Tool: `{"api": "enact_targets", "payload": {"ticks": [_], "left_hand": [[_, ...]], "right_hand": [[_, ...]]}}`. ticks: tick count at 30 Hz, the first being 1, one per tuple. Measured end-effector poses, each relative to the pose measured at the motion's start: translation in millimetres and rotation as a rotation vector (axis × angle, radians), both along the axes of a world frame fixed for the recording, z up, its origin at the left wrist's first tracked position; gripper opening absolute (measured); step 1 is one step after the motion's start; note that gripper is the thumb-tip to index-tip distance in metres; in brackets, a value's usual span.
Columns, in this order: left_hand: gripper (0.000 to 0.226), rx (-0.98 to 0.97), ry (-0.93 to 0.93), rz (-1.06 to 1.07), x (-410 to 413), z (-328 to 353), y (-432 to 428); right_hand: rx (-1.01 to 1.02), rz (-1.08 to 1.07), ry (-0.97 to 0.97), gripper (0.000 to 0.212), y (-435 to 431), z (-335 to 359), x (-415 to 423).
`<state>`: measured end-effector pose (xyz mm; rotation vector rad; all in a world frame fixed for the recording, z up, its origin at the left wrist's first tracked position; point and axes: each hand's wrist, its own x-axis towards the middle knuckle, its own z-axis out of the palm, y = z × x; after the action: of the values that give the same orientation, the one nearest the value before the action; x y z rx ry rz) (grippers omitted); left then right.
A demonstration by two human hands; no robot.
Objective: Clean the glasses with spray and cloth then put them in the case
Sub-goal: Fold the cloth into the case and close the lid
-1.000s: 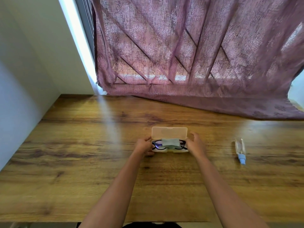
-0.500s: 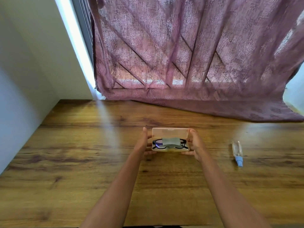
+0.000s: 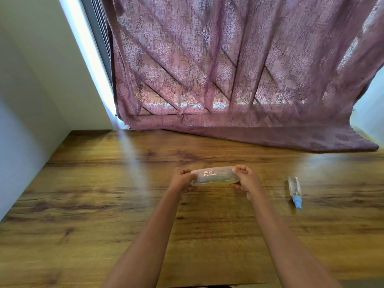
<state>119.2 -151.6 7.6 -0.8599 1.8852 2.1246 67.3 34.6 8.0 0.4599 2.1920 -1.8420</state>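
Observation:
A pale translucent glasses case (image 3: 215, 176) with gold lettering on its lid sits closed on the wooden table (image 3: 104, 204). My left hand (image 3: 181, 180) grips its left end and my right hand (image 3: 246, 179) grips its right end, fingers curled over the lid. The glasses and the grey cloth are hidden inside the case. A small clear spray bottle (image 3: 295, 189) with a blue cap lies on its side to the right of my right hand.
A mauve patterned curtain (image 3: 239, 80) hangs along the far side, its hem resting on the table's back edge. White walls stand at the left and the far right.
The lid, which stood open over the glasses and cloth, has come down shut. Both hands moved from the case's sides onto the lid ends.

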Motion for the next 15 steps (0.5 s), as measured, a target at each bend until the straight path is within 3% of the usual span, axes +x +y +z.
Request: {"api": "enact_targets", "payload": {"ticks": [5,15], "left_hand": [[0.041,0.033,-0.036,0.023,-4.2,2.6,3.8],[0.036,-0.009,-0.053,0.039,-7.6,-1.6,7.4]], "right_hand": [[-0.087,-0.025,-0.052,0.034,4.5,-1.1,1.9],[-0.050,-0.085,-0.033,0.037,9.1,-4.0,-1.6]]}}
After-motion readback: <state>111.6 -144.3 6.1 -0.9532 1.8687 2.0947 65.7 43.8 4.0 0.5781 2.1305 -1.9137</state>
